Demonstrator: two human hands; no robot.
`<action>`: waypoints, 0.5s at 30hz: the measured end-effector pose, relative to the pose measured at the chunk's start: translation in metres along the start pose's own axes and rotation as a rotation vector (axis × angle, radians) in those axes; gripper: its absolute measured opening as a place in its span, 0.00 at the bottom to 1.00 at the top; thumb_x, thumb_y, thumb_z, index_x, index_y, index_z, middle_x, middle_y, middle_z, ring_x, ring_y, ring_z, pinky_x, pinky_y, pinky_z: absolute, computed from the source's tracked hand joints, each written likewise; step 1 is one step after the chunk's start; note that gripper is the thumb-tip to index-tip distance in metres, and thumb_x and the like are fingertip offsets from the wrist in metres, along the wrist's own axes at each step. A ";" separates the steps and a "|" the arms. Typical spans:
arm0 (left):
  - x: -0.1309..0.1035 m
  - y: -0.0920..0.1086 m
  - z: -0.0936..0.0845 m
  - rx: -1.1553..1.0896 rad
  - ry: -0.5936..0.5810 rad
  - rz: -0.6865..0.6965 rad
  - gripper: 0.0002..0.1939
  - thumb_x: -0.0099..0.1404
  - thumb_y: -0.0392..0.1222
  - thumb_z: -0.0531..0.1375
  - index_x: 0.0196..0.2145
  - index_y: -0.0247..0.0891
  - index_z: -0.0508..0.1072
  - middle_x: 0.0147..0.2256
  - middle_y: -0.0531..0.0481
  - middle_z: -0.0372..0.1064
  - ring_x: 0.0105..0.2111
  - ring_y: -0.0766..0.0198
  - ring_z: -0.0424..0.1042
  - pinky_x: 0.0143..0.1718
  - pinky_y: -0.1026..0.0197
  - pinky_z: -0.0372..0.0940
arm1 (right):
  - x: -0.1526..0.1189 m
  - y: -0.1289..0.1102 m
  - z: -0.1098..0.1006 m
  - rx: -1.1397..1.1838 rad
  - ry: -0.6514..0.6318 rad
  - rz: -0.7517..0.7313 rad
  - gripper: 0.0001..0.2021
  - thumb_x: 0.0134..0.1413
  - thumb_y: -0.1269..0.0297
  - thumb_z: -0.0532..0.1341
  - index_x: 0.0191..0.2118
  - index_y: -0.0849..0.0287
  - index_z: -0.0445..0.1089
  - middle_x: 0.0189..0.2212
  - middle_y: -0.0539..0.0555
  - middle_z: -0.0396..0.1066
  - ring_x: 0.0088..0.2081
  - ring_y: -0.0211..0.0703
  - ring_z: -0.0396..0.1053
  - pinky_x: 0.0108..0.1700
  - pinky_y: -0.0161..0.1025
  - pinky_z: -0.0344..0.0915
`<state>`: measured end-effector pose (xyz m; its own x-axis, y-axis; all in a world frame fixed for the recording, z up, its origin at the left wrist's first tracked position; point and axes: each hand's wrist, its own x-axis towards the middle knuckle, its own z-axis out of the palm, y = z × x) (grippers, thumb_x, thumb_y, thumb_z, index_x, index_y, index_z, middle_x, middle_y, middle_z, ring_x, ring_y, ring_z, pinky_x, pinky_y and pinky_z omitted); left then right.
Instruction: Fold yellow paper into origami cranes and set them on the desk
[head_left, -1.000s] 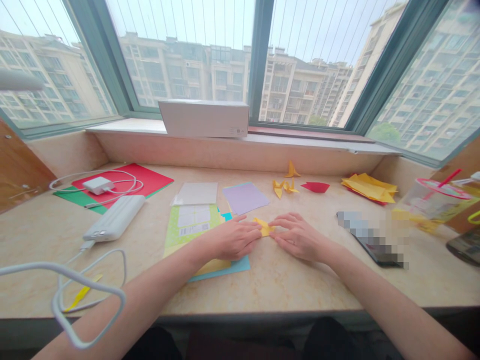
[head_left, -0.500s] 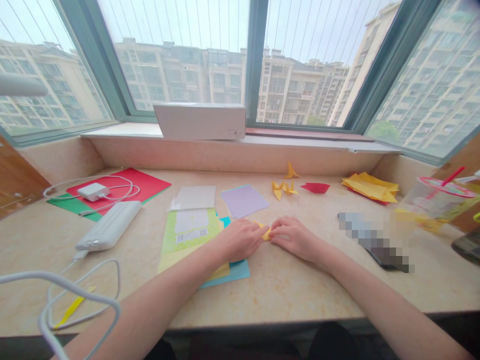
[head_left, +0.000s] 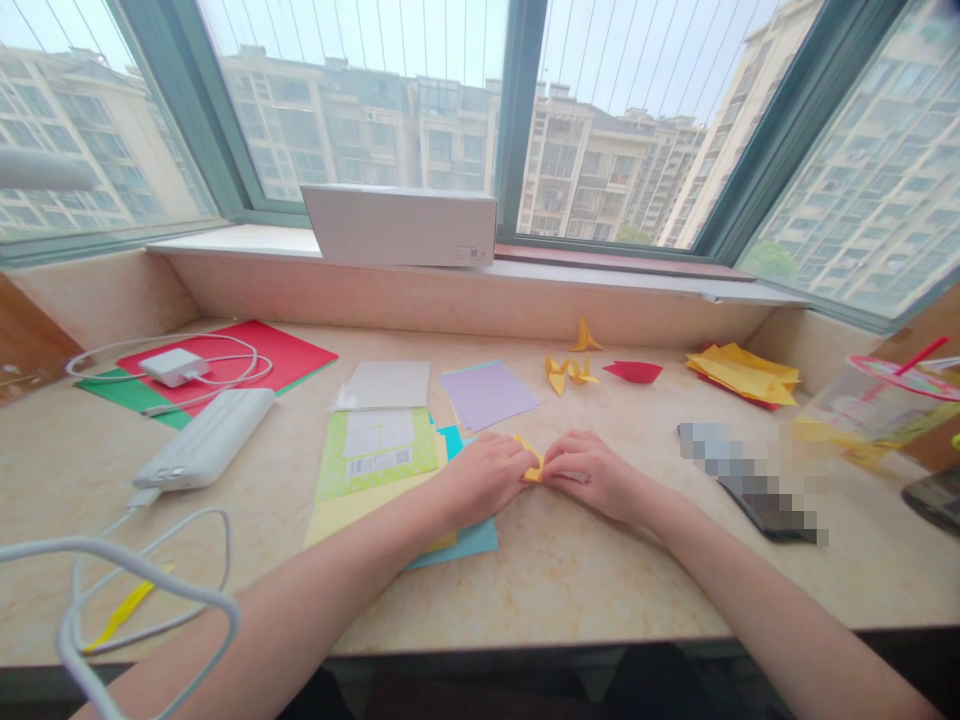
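Observation:
Between my two hands is a small piece of folded yellow paper (head_left: 533, 470), mostly covered by fingers. My left hand (head_left: 495, 474) is closed on its left side, with the fingertips pressed down. From the right, my right hand (head_left: 589, 474) pinches its edge between thumb and fingers. Sheets of coloured paper (head_left: 469, 540) lie partly under my left forearm. Just beyond the hands are folded yellow paper pieces (head_left: 570, 373) with pointed ends, and a red folded paper (head_left: 634, 371) lies beside them.
A lilac paper stack (head_left: 491, 395) lies past my left hand. On the left are a white power bank (head_left: 206, 440), a charger (head_left: 174, 367) and looped cable. To the right lie a phone (head_left: 750, 485), yellow paper sheets (head_left: 742, 373) and a plastic cup (head_left: 862, 400).
The camera view has shifted slightly. Both hands stay together at the yellow paper, and the fingers have moved a little, showing more of its upper edge.

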<state>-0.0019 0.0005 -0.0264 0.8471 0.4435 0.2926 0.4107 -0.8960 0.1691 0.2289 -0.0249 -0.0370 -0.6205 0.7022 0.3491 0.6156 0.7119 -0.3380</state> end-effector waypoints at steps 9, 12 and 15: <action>-0.012 0.001 -0.020 -0.027 -0.012 0.197 0.09 0.67 0.40 0.57 0.33 0.39 0.76 0.50 0.44 0.69 0.54 0.53 0.65 0.61 0.49 0.53 | -0.002 -0.017 -0.019 -0.114 -0.118 -0.041 0.07 0.63 0.66 0.60 0.41 0.52 0.77 0.41 0.51 0.77 0.45 0.43 0.69 0.51 0.44 0.59; -0.012 0.001 -0.021 -0.112 -0.068 0.237 0.10 0.69 0.36 0.54 0.36 0.40 0.75 0.43 0.47 0.73 0.50 0.58 0.69 0.63 0.50 0.51 | -0.003 -0.019 -0.022 -0.128 -0.142 -0.050 0.09 0.63 0.67 0.59 0.43 0.51 0.77 0.43 0.51 0.76 0.46 0.44 0.69 0.52 0.45 0.58; -0.013 -0.001 -0.022 -0.186 -0.086 0.134 0.10 0.70 0.39 0.53 0.43 0.42 0.73 0.41 0.49 0.74 0.44 0.60 0.73 0.55 0.56 0.61 | -0.003 -0.019 -0.021 -0.125 -0.135 -0.052 0.09 0.63 0.67 0.59 0.43 0.52 0.76 0.43 0.52 0.76 0.45 0.44 0.69 0.51 0.46 0.59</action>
<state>-0.0211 -0.0040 -0.0095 0.9187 0.3103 0.2441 0.2304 -0.9235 0.3068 0.2299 -0.0405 -0.0131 -0.7072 0.6649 0.2404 0.6314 0.7469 -0.2086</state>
